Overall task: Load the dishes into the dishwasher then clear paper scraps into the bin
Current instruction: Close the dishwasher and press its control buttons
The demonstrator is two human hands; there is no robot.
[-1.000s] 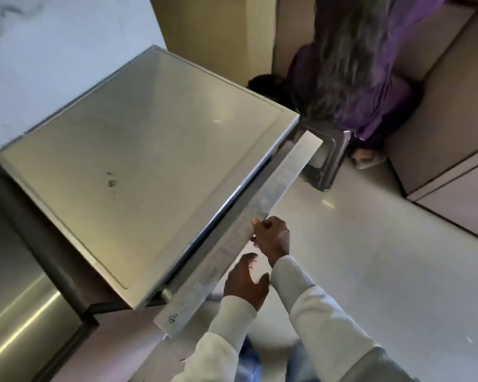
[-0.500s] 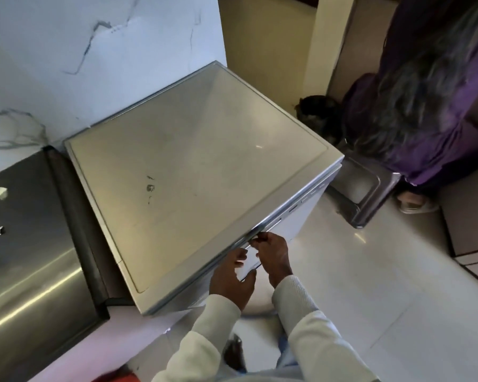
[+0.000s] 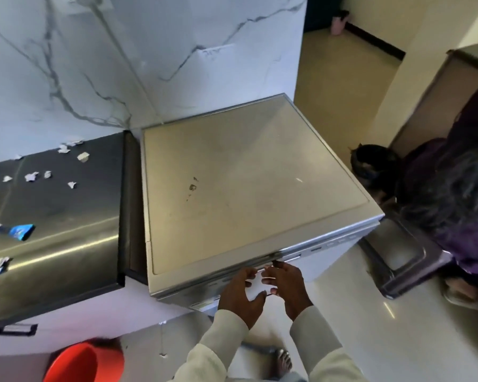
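Left hand (image 3: pixel 242 295) and right hand (image 3: pixel 286 283) side by side, out of pale sleeves (image 3: pixel 224 334), fingers spread and loose, gripping nothing, just in front of the dishwasher (image 3: pixel 246 161) at its door's top edge; contact with it impossible to tell. Door shut, control strip (image 3: pixel 329 244) along the upper front, flat grey top with a small dark stain (image 3: pixel 193 187) near the middle. Grey lidded bin (image 3: pixel 398 255) just beside it on the right, on the floor (image 3: pixel 342 312). To the left, dark steel surface (image 3: pixel 66 205) strewn with white paper scraps (image 3: pixel 31 176) and a blue wrapper (image 3: pixel 21 232). Behind, veined marble wall (image 3: pixel 149 51).
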